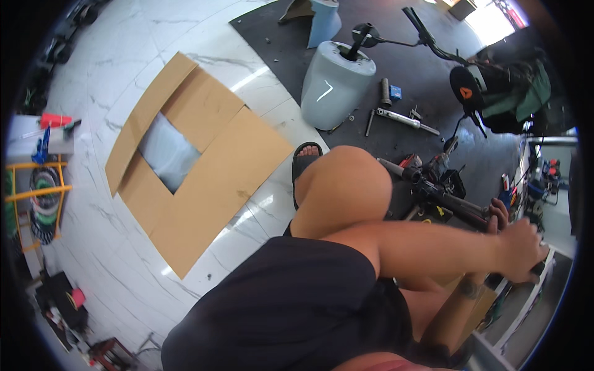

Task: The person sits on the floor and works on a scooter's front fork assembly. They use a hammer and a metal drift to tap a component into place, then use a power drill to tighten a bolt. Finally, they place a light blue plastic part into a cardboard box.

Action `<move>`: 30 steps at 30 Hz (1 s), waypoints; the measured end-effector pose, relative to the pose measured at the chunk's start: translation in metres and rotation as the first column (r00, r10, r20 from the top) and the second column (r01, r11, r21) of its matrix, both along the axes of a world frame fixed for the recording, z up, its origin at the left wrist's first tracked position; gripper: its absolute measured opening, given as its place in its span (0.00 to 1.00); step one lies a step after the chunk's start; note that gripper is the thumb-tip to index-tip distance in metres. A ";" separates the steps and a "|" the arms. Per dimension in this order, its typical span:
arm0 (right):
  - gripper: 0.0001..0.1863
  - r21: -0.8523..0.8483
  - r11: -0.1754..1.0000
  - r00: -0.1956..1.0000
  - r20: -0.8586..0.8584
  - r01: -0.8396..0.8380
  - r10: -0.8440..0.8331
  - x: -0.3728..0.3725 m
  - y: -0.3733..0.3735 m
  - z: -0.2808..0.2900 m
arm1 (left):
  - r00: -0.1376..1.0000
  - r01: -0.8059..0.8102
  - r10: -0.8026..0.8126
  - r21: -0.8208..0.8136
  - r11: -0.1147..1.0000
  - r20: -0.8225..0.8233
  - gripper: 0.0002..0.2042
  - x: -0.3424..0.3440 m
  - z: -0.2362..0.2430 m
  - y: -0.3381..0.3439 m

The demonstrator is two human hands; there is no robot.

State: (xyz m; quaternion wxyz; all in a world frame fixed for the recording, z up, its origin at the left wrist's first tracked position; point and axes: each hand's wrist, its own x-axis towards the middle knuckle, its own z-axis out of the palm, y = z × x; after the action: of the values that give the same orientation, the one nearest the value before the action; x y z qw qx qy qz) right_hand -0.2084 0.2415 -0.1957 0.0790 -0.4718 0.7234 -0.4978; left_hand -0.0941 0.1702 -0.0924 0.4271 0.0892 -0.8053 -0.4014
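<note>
Bright daylight pours in from the far right, where an opening (pixel 489 23) burns out to white. The marble floor (pixel 99 229) is brightly lit, with streaks of glare beside the cardboard (pixel 229 179), whose inner flaps are shaded. The dark shirt (pixel 278 309) loses detail. Fisheye curvature bends the yellow rack (pixel 37 193) at left; black vignetting rings the view, and small details around the fingers (pixel 499 211) look soft.

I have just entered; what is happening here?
A person in a black shirt reaches both arms toward the right. The left hand is curled, its grip unclear; the right hand is near a long, dark bar, contact uncertain. A brown cardboard box with a gap in its top lies on white marbled floor; a light-grey rounded shell stands nearby.
</note>
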 end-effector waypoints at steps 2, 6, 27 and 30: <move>0.18 0.022 0.997 0.997 0.006 -0.071 0.071 0.007 -0.001 -0.002 | 0.988 -0.129 0.107 -0.222 0.966 -0.108 0.34 0.008 -0.007 -0.034; 0.15 -0.131 0.979 0.985 0.043 -0.159 0.166 0.010 -0.014 -0.006 | 0.611 -0.643 0.482 -0.040 0.765 -0.628 0.13 0.016 -0.052 -0.161; 0.05 -0.307 0.912 0.882 0.299 -0.273 0.365 0.036 -0.056 0.020 | -0.154 -0.393 0.402 -0.429 0.813 0.902 0.38 0.242 -0.302 -0.371; 0.04 -0.275 0.913 0.893 0.253 -0.303 0.372 0.039 -0.059 0.021 | -0.184 -0.320 0.444 -0.481 0.816 0.877 0.39 0.252 -0.292 -0.376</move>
State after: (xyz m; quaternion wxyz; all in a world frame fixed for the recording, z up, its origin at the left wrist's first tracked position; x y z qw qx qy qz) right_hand -0.1693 0.1828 -0.1743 0.2190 -0.5156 0.5473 -0.6218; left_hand 0.1579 -0.2058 -0.3844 -0.1742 0.5641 -0.8066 -0.0294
